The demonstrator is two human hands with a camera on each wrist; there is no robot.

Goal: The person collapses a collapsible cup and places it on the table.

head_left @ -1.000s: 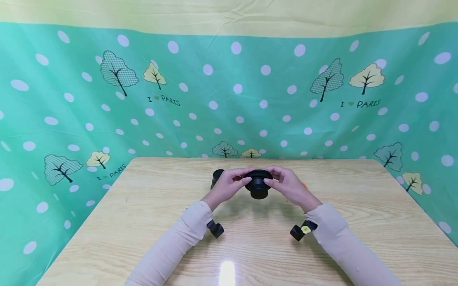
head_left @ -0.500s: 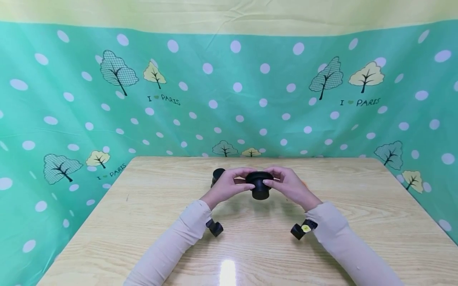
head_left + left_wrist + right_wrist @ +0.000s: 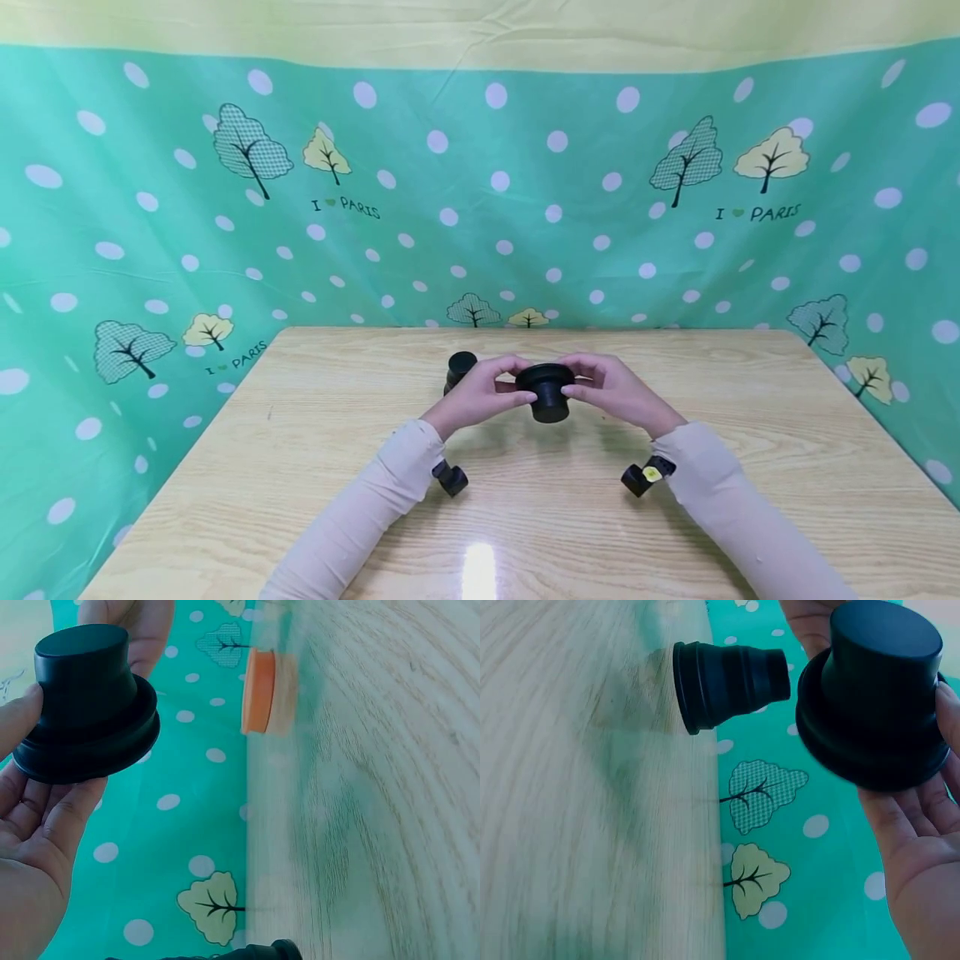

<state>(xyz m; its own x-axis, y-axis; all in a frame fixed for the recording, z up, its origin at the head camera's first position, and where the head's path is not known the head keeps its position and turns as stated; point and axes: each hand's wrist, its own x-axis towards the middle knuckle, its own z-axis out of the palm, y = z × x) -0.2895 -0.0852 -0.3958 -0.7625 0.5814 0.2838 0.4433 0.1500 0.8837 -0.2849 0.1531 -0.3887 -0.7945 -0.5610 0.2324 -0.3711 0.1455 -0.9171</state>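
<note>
A black, flanged round piece (image 3: pixel 550 400) is held above the table, its wide rim up and its narrow end down toward the camera. My left hand (image 3: pixel 483 393) grips its left side, thumb on the body and fingers at the rim. From the right, my right hand (image 3: pixel 617 390) grips the same piece. The left wrist view shows the black piece (image 3: pixel 86 705) with the left hand (image 3: pixel 37 832) around its rim; in the right wrist view the right hand (image 3: pixel 922 847) has hold of the piece (image 3: pixel 885 697).
A black stepped, tapering piece (image 3: pixel 731 682) stands on the wooden table (image 3: pixel 337 500), partly behind the left hand in the head view (image 3: pixel 461 364). An orange round piece (image 3: pixel 260 691) rests on the table in the left wrist view. Behind hangs a green dotted cloth (image 3: pixel 405 200).
The held piece has shifted slightly right and down, tilting so that its rim shows more level. My right hand has moved slightly right, and the orange bit beside it is hidden in the head view.
</note>
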